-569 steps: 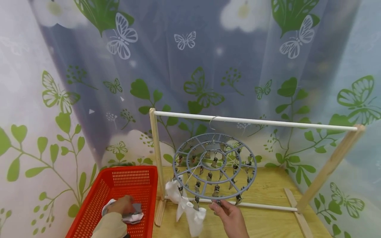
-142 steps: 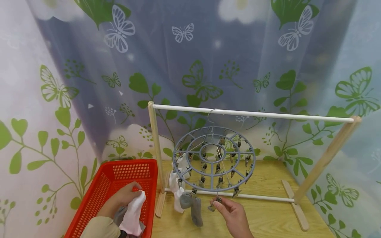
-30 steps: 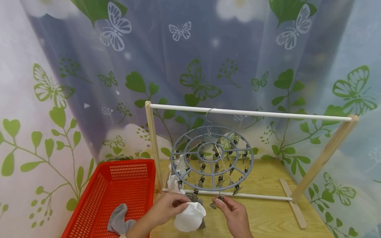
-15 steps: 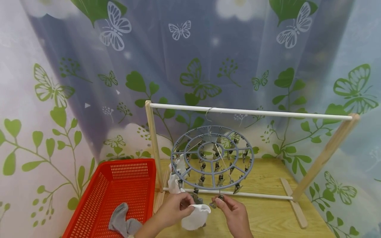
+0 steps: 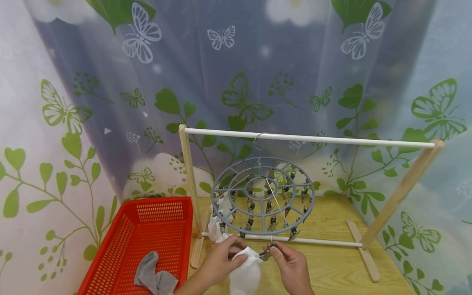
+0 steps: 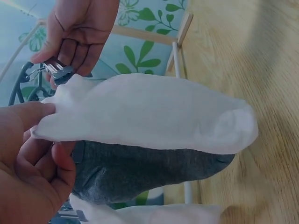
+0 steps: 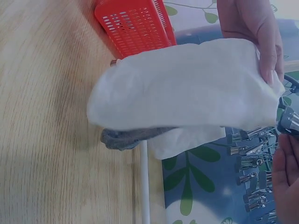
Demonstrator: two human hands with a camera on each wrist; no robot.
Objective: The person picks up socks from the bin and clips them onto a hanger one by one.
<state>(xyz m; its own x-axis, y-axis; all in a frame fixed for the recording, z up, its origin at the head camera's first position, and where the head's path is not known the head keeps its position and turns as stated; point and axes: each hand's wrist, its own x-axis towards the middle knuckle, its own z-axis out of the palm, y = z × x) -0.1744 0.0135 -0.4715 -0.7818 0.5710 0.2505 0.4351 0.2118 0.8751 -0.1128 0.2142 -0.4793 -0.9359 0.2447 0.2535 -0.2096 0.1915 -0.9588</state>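
My left hand [image 5: 223,258] pinches a white sock [image 6: 154,112] by its cuff, and the sock hangs down from the fingers. My right hand [image 5: 293,266] grips a metal clip [image 6: 58,70] that hangs from the outer ring of a round grey drying hanger [image 5: 263,233]. In the head view the clip's tip overlaps the corner of the sock's cuff; in the left wrist view it is right at the cuff. Behind the held sock hangs a dark grey sock [image 6: 145,168], mostly hidden in the head view. White socks [image 5: 215,229] hang at the hanger's left side.
A red perforated basket [image 5: 160,200] stands at left, with grey socks [image 5: 147,272] inside. The hanger hooks over the white rod [image 5: 332,140] of a wooden-legged rack on a wood-grain table [image 5: 339,270]. Several other clips [image 5: 273,223] dangle from the rings. A patterned curtain [image 5: 295,82] hangs behind.
My left hand has lifted the white sock from the basket and brought it right, up to the clip. Earlier, a grey sock joined those on the hanger. My right hand stays at the clip.
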